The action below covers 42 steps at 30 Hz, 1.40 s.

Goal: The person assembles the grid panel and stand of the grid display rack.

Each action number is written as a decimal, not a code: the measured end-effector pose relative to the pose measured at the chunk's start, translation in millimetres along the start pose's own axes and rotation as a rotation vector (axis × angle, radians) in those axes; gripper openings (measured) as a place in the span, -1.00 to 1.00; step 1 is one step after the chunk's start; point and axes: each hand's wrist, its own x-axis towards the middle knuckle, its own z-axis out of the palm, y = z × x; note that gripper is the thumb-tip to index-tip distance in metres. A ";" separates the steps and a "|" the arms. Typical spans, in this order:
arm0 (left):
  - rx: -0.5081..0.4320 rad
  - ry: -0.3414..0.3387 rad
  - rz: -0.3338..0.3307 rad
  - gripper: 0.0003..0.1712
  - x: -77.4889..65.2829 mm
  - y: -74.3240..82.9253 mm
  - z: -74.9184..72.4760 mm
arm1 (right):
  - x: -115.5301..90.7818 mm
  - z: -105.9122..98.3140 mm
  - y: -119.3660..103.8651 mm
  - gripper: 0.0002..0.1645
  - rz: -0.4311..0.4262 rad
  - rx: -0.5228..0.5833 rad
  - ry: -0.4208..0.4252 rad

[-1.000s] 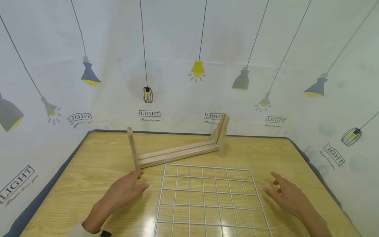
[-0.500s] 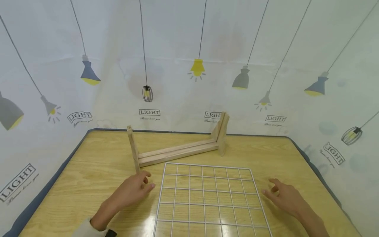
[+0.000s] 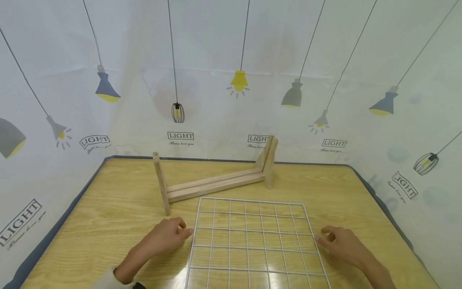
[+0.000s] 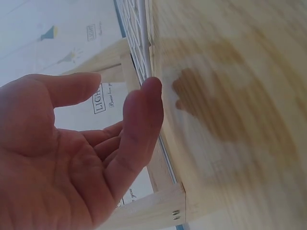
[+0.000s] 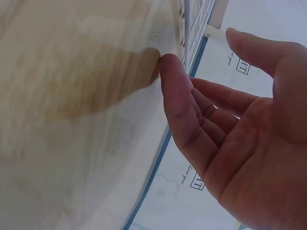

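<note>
A white wire grid panel lies on the wooden table in the head view, its near end cut off by the frame. My left hand is beside its left edge, the thumb tip close to the outer wire. Beside the right edge is my right hand, also with its thumb near the wire. Both wrist views show relaxed, bent fingers with a gap to the thumb; neither hand grips anything. Behind the panel stands a wooden frame with a long grooved bar between two upright end pieces.
The pale wood-grain table reflects light near its front. A white curtain printed with hanging lamps surrounds its back and sides. The wooden frame's left end piece rises just beyond my left hand.
My left hand has moved from the wooden frame's left end piece toward me and right, up to the grid's left edge. The right hand has drawn slightly nearer me, closer to the right edge.
</note>
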 end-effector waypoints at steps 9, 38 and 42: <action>-0.097 -0.078 0.076 -0.54 -1.4 -1.2 6.1 | -3.1 6.3 -4.8 -0.42 -0.048 0.074 -0.021; -0.271 -0.099 -0.084 -0.62 5.4 6.7 18.4 | -15.6 30.6 -23.4 -0.48 0.087 -0.019 0.078; -0.288 -0.101 -0.031 -0.67 4.9 4.4 13.8 | -14.8 30.3 -21.7 -0.56 0.082 0.003 0.089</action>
